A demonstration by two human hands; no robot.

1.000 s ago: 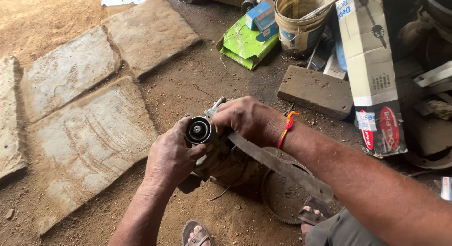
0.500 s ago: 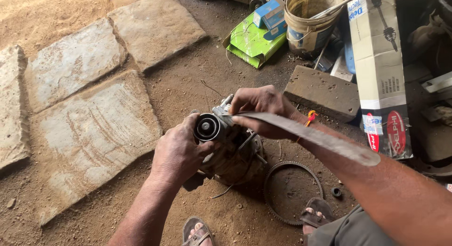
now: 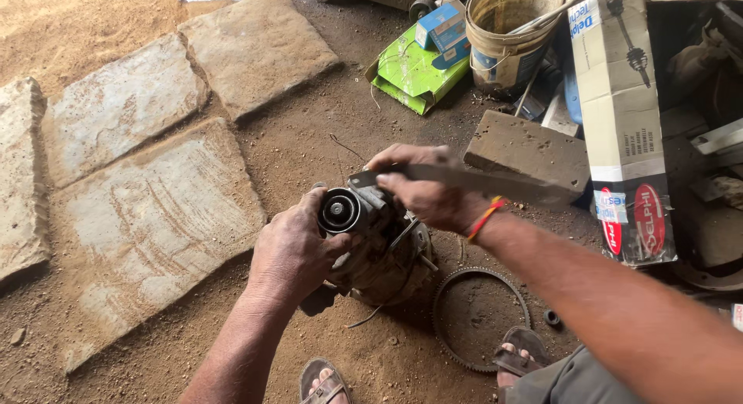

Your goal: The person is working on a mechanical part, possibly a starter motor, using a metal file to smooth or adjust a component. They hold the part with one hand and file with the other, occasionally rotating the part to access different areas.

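A dirty metal motor unit (image 3: 383, 257) with a round black pulley end (image 3: 339, 211) stands on the dirt floor. My left hand (image 3: 294, 249) grips its side just below the pulley. My right hand (image 3: 426, 189) is closed on a long flat metal bar (image 3: 495, 183), which points to the right over my forearm; its near end rests at the top of the unit. A red thread band sits on my right wrist.
A toothed ring gear (image 3: 481, 317) lies on the ground right of the unit. A stone block (image 3: 530, 148), a bucket (image 3: 511, 32), a green box (image 3: 414, 71) and a tall carton (image 3: 623, 118) stand behind. Flat stone slabs (image 3: 147, 210) lie left. My sandalled feet (image 3: 325, 385) are below.
My right hand has swung the flat bar upward and level, with its end now at the unit's top. The view has shifted, so the unit sits lower and more to the right.
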